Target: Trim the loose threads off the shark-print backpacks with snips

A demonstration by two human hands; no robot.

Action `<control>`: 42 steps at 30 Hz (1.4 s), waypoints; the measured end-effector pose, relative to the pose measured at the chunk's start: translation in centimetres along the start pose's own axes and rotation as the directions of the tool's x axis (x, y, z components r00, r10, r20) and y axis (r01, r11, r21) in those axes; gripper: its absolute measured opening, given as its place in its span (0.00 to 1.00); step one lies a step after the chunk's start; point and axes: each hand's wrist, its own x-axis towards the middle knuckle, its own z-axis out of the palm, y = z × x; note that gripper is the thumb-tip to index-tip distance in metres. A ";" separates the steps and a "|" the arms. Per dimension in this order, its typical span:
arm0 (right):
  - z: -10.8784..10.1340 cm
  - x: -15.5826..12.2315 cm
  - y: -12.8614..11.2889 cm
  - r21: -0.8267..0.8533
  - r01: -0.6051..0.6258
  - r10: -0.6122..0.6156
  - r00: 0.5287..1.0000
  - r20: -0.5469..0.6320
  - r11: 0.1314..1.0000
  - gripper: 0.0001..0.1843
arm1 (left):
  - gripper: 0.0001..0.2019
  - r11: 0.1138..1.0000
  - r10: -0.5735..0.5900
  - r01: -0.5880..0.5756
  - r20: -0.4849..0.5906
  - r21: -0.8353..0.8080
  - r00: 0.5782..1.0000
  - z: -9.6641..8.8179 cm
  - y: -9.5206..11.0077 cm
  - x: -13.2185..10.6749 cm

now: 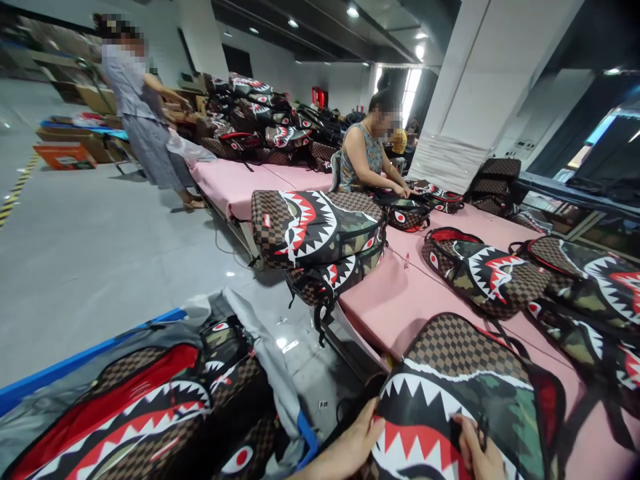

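A backpack (460, 393) with a shark-mouth print, brown checks and camouflage lies on the pink table (395, 300) right in front of me. My left hand (353, 443) grips its near left edge, fingers curled over it. On the front of the same backpack rests my right hand (475, 450), fingers bent around a small dark zipper pull. Only part of each hand shows at the bottom edge.
Two matching backpacks (315, 230) are stacked at the table's left edge, others (483, 270) lie to the right. A blue-rimmed bin (150, 400) of backpacks stands at my left. A seated person (367, 157) works farther along; another person (143, 113) stands on the grey floor.
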 end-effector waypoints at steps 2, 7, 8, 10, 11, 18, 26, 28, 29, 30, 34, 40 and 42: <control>-0.5 -0.1 -1.1 0.076 -0.016 0.015 1.000 0.011 0.997 0.28 | 0.32 0.996 0.036 -0.038 -0.023 -0.085 0.999 0.8 -0.7 -0.1; -4.7 -1.9 -3.4 0.044 0.107 -0.107 0.994 0.002 0.993 0.19 | 0.29 0.997 0.012 -0.010 0.026 -0.082 1.000 0.1 0.1 0.4; -5.5 -2.4 -3.4 -0.057 0.109 -0.104 0.991 0.081 0.992 0.18 | 0.30 0.997 0.004 0.000 0.041 -0.080 0.999 0.1 0.3 0.5; -6.7 -3.6 -3.0 -0.201 0.084 -0.037 0.974 0.224 0.976 0.17 | 0.31 0.999 -0.008 0.010 0.065 -0.033 0.998 0.1 1.0 0.7; -7.0 -4.0 -2.5 -0.221 0.060 -0.001 0.966 0.260 0.973 0.17 | 0.31 1.000 0.007 -0.008 0.055 0.010 0.998 0.1 1.6 0.6; -7.5 -4.1 -0.2 0.305 0.013 0.008 0.998 -0.067 0.952 0.17 | 0.21 0.989 0.132 -0.140 -0.145 -0.050 0.981 -1.7 6.2 4.1; -7.2 -4.2 -1.3 0.100 0.009 -0.009 1.000 -0.002 0.995 0.20 | 0.23 0.981 0.026 -0.062 -0.189 -0.184 0.982 -0.5 8.3 9.8; -6.6 -3.6 -2.7 -0.070 0.061 -0.056 0.996 0.069 0.996 0.20 | 0.22 0.980 0.012 -0.044 -0.166 -0.195 0.986 -0.6 8.4 10.1; -6.2 -3.1 -3.6 -0.159 0.104 -0.086 0.990 0.113 0.982 0.19 | 0.21 0.980 0.012 -0.042 -0.153 -0.194 0.988 -0.8 8.4 10.1; -5.6 -2.5 -4.5 -0.254 0.157 -0.118 0.980 0.161 0.954 0.19 | 0.20 0.981 0.015 -0.043 -0.147 -0.189 0.989 -1.0 8.4 10.2; -2.0 1.0 -8.9 -0.674 0.362 -0.180 0.928 0.326 0.644 0.14 | 0.15 0.992 0.047 -0.072 -0.220 -0.107 0.974 -1.5 8.1 10.0; 4.7 4.8 -14.9 -0.837 0.536 -0.201 0.837 0.509 0.110 0.19 | 0.13 0.995 0.056 -0.081 -0.333 -0.062 0.941 -0.9 7.6 9.3; 6.5 5.4 -16.0 -0.797 0.603 -0.172 0.785 0.596 -0.009 0.14 | 0.14 0.995 0.046 -0.074 -0.343 -0.068 0.938 -0.7 7.6 9.2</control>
